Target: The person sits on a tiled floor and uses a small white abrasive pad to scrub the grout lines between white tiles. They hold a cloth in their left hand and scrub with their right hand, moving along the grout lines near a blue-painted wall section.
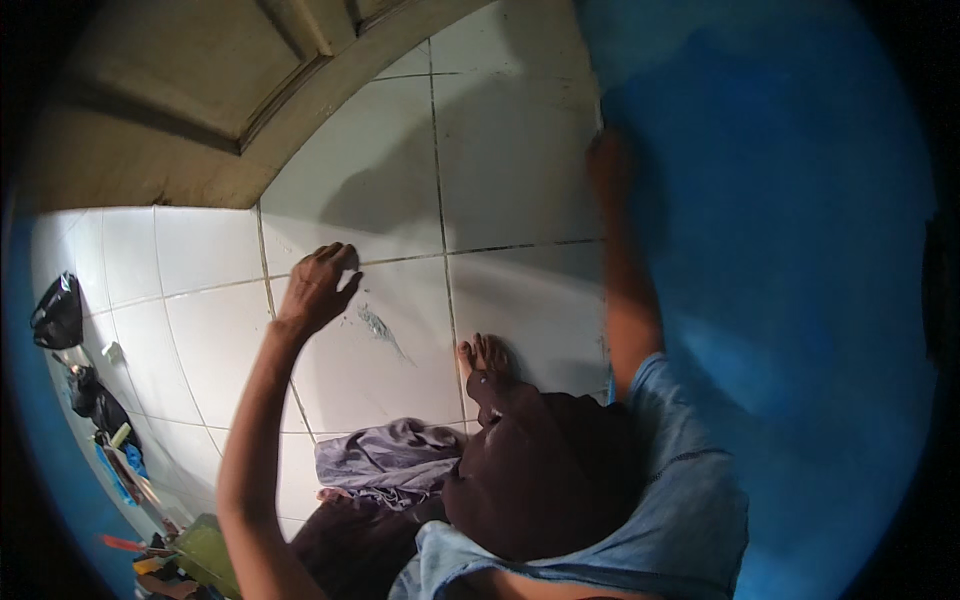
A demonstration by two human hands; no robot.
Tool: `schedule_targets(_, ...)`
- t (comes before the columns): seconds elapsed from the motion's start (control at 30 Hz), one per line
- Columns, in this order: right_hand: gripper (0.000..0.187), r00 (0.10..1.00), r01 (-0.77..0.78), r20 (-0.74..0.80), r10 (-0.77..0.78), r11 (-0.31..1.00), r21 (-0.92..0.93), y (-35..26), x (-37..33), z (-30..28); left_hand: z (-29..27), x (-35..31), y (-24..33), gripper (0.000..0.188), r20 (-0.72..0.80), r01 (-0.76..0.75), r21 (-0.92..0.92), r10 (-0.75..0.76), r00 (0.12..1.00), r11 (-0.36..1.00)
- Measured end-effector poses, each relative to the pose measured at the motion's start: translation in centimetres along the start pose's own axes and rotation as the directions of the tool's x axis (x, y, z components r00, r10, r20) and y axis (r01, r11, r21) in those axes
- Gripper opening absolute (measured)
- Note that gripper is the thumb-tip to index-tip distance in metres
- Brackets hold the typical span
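My left hand (pixel 318 287) hovers over the white tiled floor (pixel 385 390), its thumb apart from loosely bent fingers and nothing visible in it. Close to its thumb is a greyish patch of debris or smear (pixel 376 324) on a tile. My right hand (pixel 610 165) reaches forward to the foot of the blue wall (pixel 780 220), where wall and floor meet. It is dark and blurred there, so its fingers and anything in them cannot be made out. A grey cloth (pixel 390 458) lies by my dark-clothed legs, near my bare foot (pixel 484 355).
A panelled wooden door (pixel 190 80) stands at the upper left, its lower edge above the tiles. Along the left side lie black bags (pixel 62 312), a green object (pixel 207 555) and several mixed small items. The blue wall borders my right side.
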State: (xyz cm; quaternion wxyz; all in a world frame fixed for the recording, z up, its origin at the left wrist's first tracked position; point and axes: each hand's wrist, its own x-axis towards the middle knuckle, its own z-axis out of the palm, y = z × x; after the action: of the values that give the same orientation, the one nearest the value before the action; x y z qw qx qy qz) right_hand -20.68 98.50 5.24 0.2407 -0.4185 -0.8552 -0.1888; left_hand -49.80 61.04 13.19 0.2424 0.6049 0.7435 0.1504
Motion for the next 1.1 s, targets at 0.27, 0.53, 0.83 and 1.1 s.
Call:
schedule_targets(0.27,0.035,0.903,-0.294,0.32,0.287,0.955,-0.027,-0.2,14.5,9.5,6.8,7.3,0.4,0.044,-0.378,0.135,-0.063,-0.149,0.914,0.989)
schedule_targets(0.53,0.044,0.959,0.013,0.268,-0.091,0.96,0.279,1.0,23.2,18.2,9.2,11.5,-2.8,0.05,-0.605,0.26,-0.073,-0.25,0.756,0.963)
schedule_targets(0.83,0.029,0.962,-0.01,0.271,-0.018,0.995,0.101,-0.8,29.7,23.1,8.9,12.2,-3.4,0.051,-0.543,0.309,-0.071,-0.297,0.785,0.948)
schedule_targets(1.1,0.03,0.863,0.054,0.505,-0.015,0.997,-0.063,-1.7,27.2,23.1,8.9,12.2,-3.4,0.051,-0.463,0.307,-0.009,-0.275,0.842,0.952)
